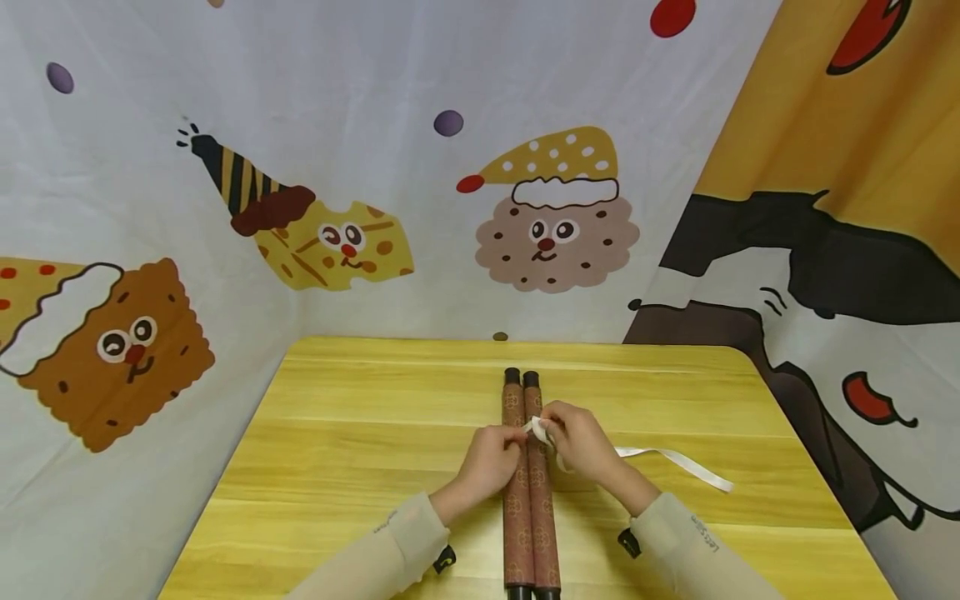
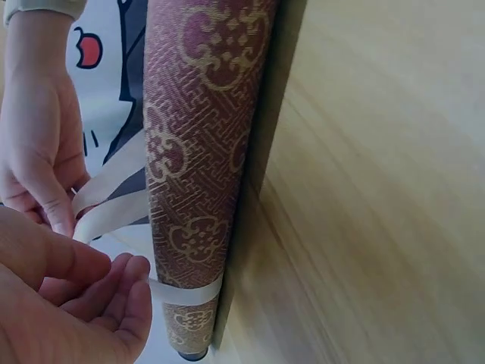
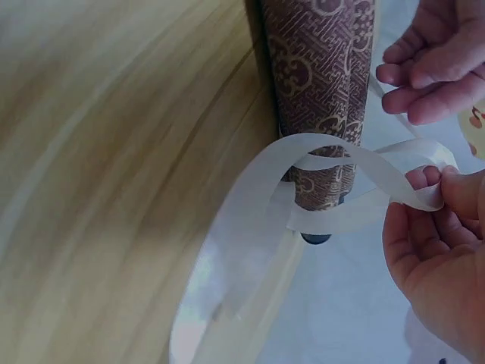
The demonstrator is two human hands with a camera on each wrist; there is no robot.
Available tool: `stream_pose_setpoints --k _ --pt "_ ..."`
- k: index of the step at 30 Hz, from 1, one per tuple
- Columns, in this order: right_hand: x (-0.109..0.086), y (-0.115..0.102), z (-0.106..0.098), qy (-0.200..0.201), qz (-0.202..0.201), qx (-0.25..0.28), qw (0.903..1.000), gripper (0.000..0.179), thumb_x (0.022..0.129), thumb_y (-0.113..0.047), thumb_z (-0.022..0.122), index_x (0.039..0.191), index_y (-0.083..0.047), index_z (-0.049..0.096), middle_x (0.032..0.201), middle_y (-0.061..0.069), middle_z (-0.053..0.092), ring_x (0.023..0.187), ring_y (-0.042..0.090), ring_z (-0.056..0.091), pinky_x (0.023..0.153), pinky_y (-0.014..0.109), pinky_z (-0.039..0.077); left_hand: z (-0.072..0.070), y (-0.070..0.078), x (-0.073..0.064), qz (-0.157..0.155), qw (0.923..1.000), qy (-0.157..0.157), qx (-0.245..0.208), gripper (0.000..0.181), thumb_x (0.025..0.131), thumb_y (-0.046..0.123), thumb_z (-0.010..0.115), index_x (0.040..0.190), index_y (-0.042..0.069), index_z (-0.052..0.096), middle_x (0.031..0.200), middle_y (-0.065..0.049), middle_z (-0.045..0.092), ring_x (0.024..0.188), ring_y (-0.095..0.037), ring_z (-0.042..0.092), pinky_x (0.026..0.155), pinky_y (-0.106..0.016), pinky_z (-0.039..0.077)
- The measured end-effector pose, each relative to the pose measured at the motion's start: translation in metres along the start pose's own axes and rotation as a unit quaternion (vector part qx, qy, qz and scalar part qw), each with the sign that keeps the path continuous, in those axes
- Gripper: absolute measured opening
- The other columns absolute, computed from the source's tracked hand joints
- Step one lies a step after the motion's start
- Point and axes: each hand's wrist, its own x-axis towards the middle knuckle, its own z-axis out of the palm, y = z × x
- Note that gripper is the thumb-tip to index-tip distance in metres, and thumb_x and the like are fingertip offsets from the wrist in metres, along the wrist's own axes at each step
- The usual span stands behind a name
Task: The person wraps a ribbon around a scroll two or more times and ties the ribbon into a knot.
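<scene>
Two slim scrolls [image 1: 517, 500] in reddish-brown, gold-patterned cloth lie side by side on the table, black knobs at their ends. A white ribbon [image 2: 189, 293] goes round them near the far end. Over the scrolls, my right hand [image 1: 585, 446] pinches a loop of this ribbon between thumb and fingers, shown closely in the right wrist view [image 3: 413, 199]. My left hand [image 1: 491, 458] is at the scrolls' left side, its thumb and curled fingers pinching another part of the ribbon. In the left wrist view the left hand [image 2: 61, 303] partly hides the ribbon there.
The ribbon's long tail [image 1: 690, 468] trails rightward over the wood-grain table [image 1: 360, 417]. Behind the table hangs a white cloth [image 1: 375, 83] printed with cartoon food. Dark straps [image 1: 628, 543] show under both sleeves.
</scene>
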Motion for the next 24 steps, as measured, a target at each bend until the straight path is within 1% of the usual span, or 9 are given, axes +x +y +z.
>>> stream_pose_setpoints --k 3,5,7,9,13,16,20,22,24 --pt "0.0 0.005 0.0 -0.005 0.014 0.044 0.9989 0.015 0.101 -0.001 0.066 0.092 -0.011 0.067 0.083 0.004 0.068 0.072 0.01 0.057 0.064 0.027 0.05 0.002 -0.001 0.001 0.011 0.9999 0.002 0.002 0.034 0.09 -0.015 0.056 0.116 -0.006 0.076 0.109 -0.022 0.076 0.068 -0.007 0.06 0.055 -0.021 0.051" --pt "0.0 0.006 0.0 -0.008 0.018 0.065 0.9977 0.015 0.102 0.0 0.066 0.092 -0.011 0.066 0.084 0.006 0.068 0.072 0.012 0.057 0.064 0.027 0.05 0.003 -0.001 0.002 0.021 0.9998 0.002 0.005 0.037 0.09 -0.016 0.056 0.119 -0.005 0.076 0.103 -0.022 0.076 0.06 -0.004 0.054 0.049 -0.019 0.045" --pt "-0.001 0.007 -0.001 -0.012 0.02 0.078 0.9966 0.015 0.102 0.0 0.065 0.092 -0.012 0.066 0.085 0.006 0.068 0.075 0.015 0.059 0.066 0.027 0.05 0.004 -0.001 0.004 0.031 0.9994 0.004 0.01 0.037 0.092 -0.016 0.056 0.121 -0.003 0.075 0.095 -0.021 0.076 0.052 -0.003 0.047 0.044 -0.018 0.04" --pt "-0.001 0.007 -0.001 -0.018 0.023 0.088 0.9957 0.015 0.101 -0.001 0.066 0.092 -0.012 0.066 0.086 0.004 0.068 0.077 0.018 0.06 0.068 0.028 0.05 0.004 -0.002 0.005 0.037 0.9991 0.008 0.017 0.034 0.096 -0.014 0.057 0.122 -0.003 0.074 0.092 -0.021 0.076 0.047 -0.002 0.042 0.042 -0.018 0.036" --pt "-0.001 0.008 -0.003 -0.033 0.037 0.108 0.993 0.013 0.102 -0.004 0.066 0.093 -0.012 0.066 0.088 0.0 0.068 0.079 0.019 0.06 0.07 0.028 0.05 0.006 -0.002 0.008 0.047 0.9983 0.02 0.03 0.026 0.099 -0.008 0.062 0.12 -0.003 0.076 0.098 -0.02 0.077 0.053 0.0 0.049 0.047 -0.017 0.042" --pt "0.0 0.01 -0.004 -0.044 0.055 0.13 0.9889 0.011 0.103 -0.004 0.064 0.094 -0.01 0.066 0.089 0.004 0.068 0.08 0.024 0.061 0.068 0.028 0.049 0.008 -0.002 0.009 0.05 0.9982 0.017 0.028 0.025 0.099 -0.006 0.064 0.12 -0.002 0.076 0.102 -0.018 0.078 0.062 -0.001 0.057 0.054 -0.017 0.049" --pt "0.0 0.011 -0.005 -0.055 0.078 0.165 0.9817 0.009 0.104 -0.006 0.064 0.095 -0.007 0.065 0.09 0.013 0.068 0.08 0.033 0.06 0.066 0.028 0.047 0.01 -0.002 0.009 0.048 0.9987 0.007 0.017 0.027 0.099 -0.007 0.063 0.123 -0.003 0.075 0.108 -0.018 0.077 0.073 -0.007 0.065 0.061 -0.018 0.052" --pt "0.0 0.011 -0.006 -0.061 0.087 0.179 0.9782 0.008 0.104 -0.008 0.064 0.096 -0.006 0.065 0.089 0.016 0.067 0.079 0.034 0.059 0.065 0.027 0.046 0.011 -0.002 0.008 0.042 0.999 0.007 0.011 0.028 0.099 -0.008 0.062 0.124 -0.003 0.074 0.111 -0.018 0.076 0.075 -0.008 0.065 0.061 -0.018 0.052" --pt "0.0 0.01 -0.007 -0.065 0.095 0.19 0.975 0.008 0.104 -0.009 0.064 0.098 -0.005 0.065 0.089 0.018 0.065 0.077 0.03 0.056 0.063 0.026 0.044 0.011 -0.002 0.008 0.035 0.9993 0.01 0.004 0.027 0.099 -0.007 0.063 0.124 -0.003 0.074 0.113 -0.018 0.076 0.076 -0.008 0.065 0.062 -0.018 0.052"
